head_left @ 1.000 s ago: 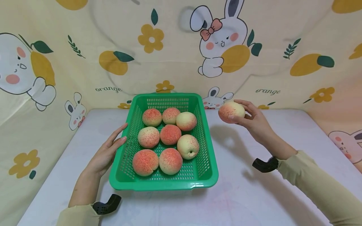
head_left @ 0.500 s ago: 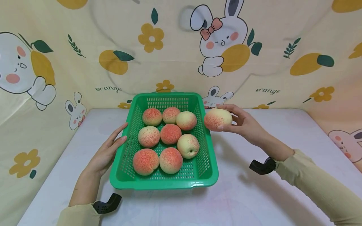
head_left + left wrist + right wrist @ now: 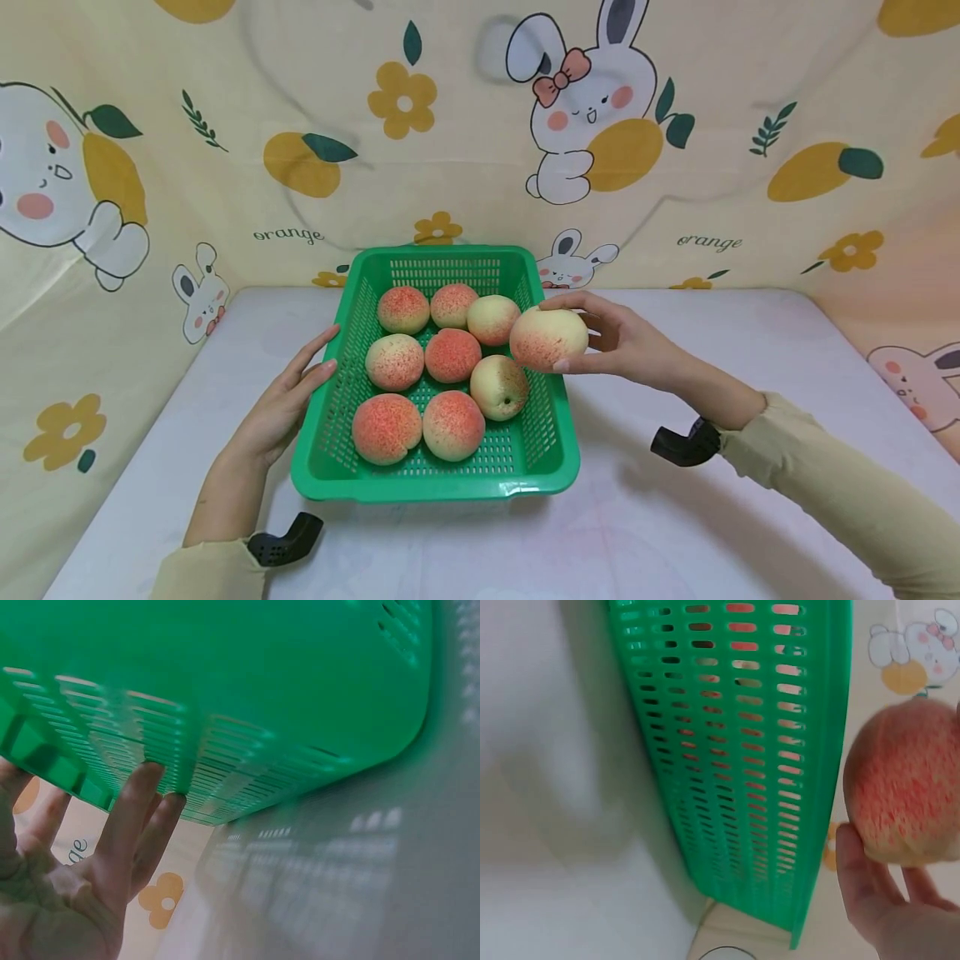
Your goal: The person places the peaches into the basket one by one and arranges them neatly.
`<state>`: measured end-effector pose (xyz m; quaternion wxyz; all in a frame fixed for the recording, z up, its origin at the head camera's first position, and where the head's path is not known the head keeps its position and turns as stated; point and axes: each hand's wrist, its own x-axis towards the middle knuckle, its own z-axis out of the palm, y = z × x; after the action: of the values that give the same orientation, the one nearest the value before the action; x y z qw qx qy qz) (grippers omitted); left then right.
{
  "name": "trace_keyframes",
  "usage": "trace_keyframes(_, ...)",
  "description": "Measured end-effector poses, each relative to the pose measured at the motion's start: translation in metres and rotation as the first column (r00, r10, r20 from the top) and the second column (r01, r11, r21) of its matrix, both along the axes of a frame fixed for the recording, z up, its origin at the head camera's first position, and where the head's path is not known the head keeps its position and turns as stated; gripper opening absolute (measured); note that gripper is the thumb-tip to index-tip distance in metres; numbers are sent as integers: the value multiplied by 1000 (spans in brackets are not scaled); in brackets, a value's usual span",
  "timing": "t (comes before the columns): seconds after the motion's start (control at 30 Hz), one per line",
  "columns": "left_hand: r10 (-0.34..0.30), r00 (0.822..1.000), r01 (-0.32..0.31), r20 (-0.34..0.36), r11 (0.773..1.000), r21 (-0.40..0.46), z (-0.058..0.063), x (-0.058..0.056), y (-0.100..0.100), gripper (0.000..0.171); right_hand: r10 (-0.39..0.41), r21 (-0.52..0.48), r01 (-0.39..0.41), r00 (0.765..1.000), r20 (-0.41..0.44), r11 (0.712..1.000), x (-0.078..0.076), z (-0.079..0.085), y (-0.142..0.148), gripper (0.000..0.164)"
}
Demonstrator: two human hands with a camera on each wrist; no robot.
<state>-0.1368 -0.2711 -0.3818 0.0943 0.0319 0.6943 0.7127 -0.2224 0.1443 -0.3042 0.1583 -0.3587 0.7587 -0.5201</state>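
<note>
A peach, pale yellow with a red blush, is gripped between the thumb and fingers of my right hand. It overlaps the right rim of a green plastic basket in the head view. The right wrist view has this peach beside the basket's slotted wall, at rim height. Several other peaches lie inside, among them a red one in the middle and a yellow one near the right wall. My left hand rests its extended fingers against the basket's left side.
The basket stands on a white tabletop. Behind and at both sides hangs a cream cloth printed with rabbits, oranges and flowers. A black strap-mounted device sits on the right wrist, and a similar one on the left.
My right hand has carried the peach leftward and nearer to me, from right of the basket to its right rim. The left hand and the basket have stayed in place.
</note>
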Motion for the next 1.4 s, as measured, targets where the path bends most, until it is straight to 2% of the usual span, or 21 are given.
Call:
trace_keyframes(0.13, 0, 1000, 0, -2, 1000, 2, 0, 0, 0, 56, 107, 44, -106, 994, -16, 993, 1, 4, -8, 60)
trace_keyframes(0.33, 7, 1000, -7, 5, 1000, 3, 0, 0, 0, 56, 269, 94, -262, 961, -63, 960, 2, 7, -21, 60)
trace_keyframes(0.5, 13, 1000, -13, 11, 1000, -3, 1, 0, 1, 57, 326, 155, -311, 942, -80, 938, 5, 8, -27, 60)
trace_keyframes(0.9, 10, 1000, -10, 10, 1000, -6, 1, 1, 1, 57, 455, 247, -430, 889, -51, 868, 8, 5, -38, 53)
trace_keyframes(1.03, 13, 1000, -13, 8, 1000, -8, 1, 1, 1, 57, 511, 272, -483, 859, -39, 832, 8, 4, -41, 50)
trace_keyframes(1.23, 15, 1000, -15, 10, 1000, -10, 1, 1, 1, 57, 600, 307, -558, 798, -56, 771, 8, 1, -42, 51)
trace_keyframes(1.33, 13, 1000, -13, 9, 1000, -6, 1, 1, 1, 57, 616, 324, -567, 785, -64, 757, 9, 0, -41, 52)
trace_keyframes(1.4, 10, 1000, -10, 8, 1000, -4, 1, 1, 1, 57, 616, 337, -563, 785, -66, 754, 9, 0, -41, 52)
